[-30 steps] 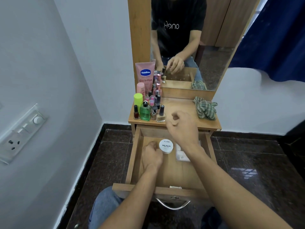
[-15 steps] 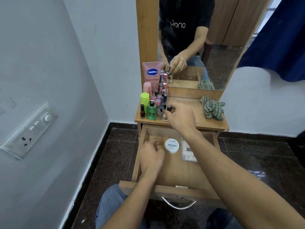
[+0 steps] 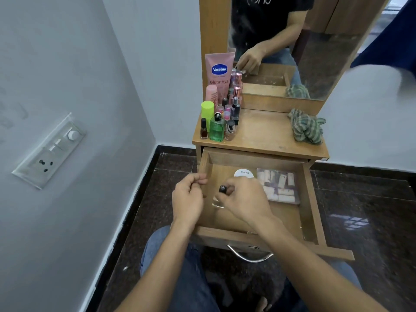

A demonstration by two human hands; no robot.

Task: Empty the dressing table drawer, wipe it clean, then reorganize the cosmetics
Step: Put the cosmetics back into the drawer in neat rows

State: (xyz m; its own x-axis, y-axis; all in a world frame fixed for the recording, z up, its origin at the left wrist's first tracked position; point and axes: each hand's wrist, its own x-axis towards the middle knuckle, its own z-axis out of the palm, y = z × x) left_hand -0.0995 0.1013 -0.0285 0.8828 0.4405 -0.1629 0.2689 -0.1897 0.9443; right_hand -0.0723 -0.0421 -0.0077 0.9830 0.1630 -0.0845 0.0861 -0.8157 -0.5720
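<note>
**Item:** nail polish bottle [image 3: 218, 200], clear glass, black cap.
**Location:** over the drawer [image 3: 311, 199], left half, pinched in the curled fingers of the right hand [image 3: 245, 199].
**Left hand** [image 3: 188, 199]: fingers curled at the drawer's left wall; cannot tell whether they hold anything.
**Also in drawer, at back:** white jar [image 3: 244, 173], clear box [image 3: 279, 185].
**Handling:** set the bottle upright near the jar, base first; let go only once it stands steady.
</note>
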